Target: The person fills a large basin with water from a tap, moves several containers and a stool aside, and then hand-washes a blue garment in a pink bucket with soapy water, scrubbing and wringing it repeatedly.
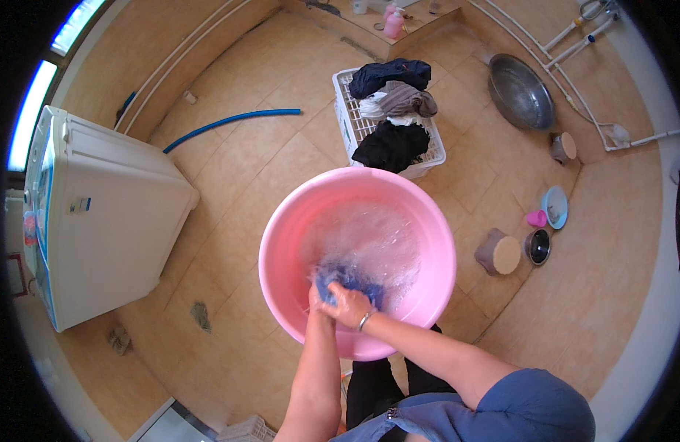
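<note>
Before me stands a large pink plastic basin [273, 243] with cloudy, sudsy water [367, 226] in it. Both hands are low in the basin, close together on a wet blue cloth [343, 276] that lies partly under the water. My left hand [316, 298] grips its near left side, and its fingers are mostly hidden by the cloth and the other hand. My right hand [348, 305], with a silver bracelet [364, 320] at the wrist, holds the cloth from above, thumb and fingers curled on it.
Just past the basin, a white plastic crate [343, 121] bears dark, grey and white clothes [395, 146]. A white washing machine [119, 221] stands at left, near a blue hose [235, 117]. At right are a metal basin [519, 91], stools [497, 254] and small bowls [538, 247].
</note>
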The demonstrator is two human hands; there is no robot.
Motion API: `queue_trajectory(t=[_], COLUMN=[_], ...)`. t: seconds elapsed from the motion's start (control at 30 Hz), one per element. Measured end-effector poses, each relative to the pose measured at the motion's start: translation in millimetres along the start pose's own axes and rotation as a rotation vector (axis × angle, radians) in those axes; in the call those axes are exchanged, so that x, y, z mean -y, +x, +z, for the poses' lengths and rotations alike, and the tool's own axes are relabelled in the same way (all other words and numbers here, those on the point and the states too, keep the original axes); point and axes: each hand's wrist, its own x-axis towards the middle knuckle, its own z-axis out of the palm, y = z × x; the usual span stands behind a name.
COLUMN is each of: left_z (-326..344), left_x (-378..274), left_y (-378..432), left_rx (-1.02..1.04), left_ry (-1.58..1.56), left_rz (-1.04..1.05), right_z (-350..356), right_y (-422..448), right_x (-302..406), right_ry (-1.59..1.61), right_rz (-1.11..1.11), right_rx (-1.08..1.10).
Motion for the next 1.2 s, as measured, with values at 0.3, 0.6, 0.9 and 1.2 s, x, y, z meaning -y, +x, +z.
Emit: queue_trajectory(t=[0.3, 0.6, 0.9, 1.2], left_z=[16.2, 16.3, -57.2, 39.8], left_x=[11.3, 13.9, 5.5, 14.1], left_y=[-15.6, -36.0, 3.8, -25.8], left_rx=[-0.344, -0.800, -0.060, -0.395], left_ry=[0.691, 1.766, 0.248, 0.777], left_rz=[0.591, 0.561, -0.060, 0.620], right_z=[9.1, -73.3, -3.9, -11.2], right_y=[6.1, 41.9, -19.6, 6.1], right_x=[-3.9, -82.7, 22.0, -5.2], right_ry=[0.269, -0.182, -0.023, 0.391], right_rz=[-0.044, 0.523, -0.120, -0.082], right_rx=[-0.371, -0.315, 0.034, -0.371])
